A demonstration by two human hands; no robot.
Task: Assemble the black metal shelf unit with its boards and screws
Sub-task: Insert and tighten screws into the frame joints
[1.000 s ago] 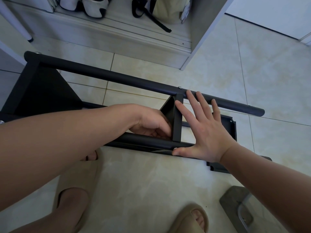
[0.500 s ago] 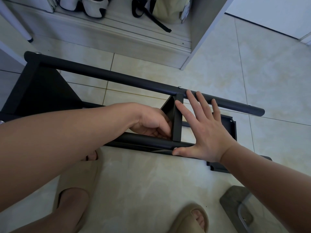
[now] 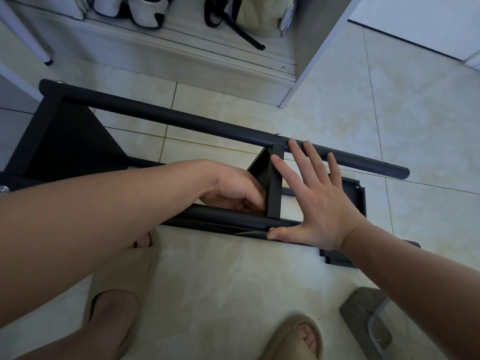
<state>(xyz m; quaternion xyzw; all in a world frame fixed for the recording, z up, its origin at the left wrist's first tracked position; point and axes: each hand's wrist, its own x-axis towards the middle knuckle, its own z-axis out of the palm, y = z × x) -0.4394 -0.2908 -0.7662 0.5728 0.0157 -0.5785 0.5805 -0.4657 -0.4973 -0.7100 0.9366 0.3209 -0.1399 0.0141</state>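
Observation:
The black metal shelf unit lies on its side on the tiled floor. Its far tube [image 3: 181,120] and near tube [image 3: 220,213] run left to right. One black shelf board [image 3: 274,183] stands on edge between them, and another board [image 3: 65,141] sits at the left end. My left hand [image 3: 233,189] reaches between the tubes. Its curled fingers grip the middle board's lower corner. My right hand [image 3: 319,203] presses flat against that board's right side, thumb on the near tube beside a screw [image 3: 272,229]. A second screw [image 3: 278,135] shows on the far tube. A loose black board [image 3: 359,196] lies under the frame at the right.
My feet in beige slippers [image 3: 293,339] stand close to the near tube. A grey cabinet [image 3: 306,61] with shoes and a bag stands behind the frame. A grey object [image 3: 361,313] with a metal handle lies at the bottom right.

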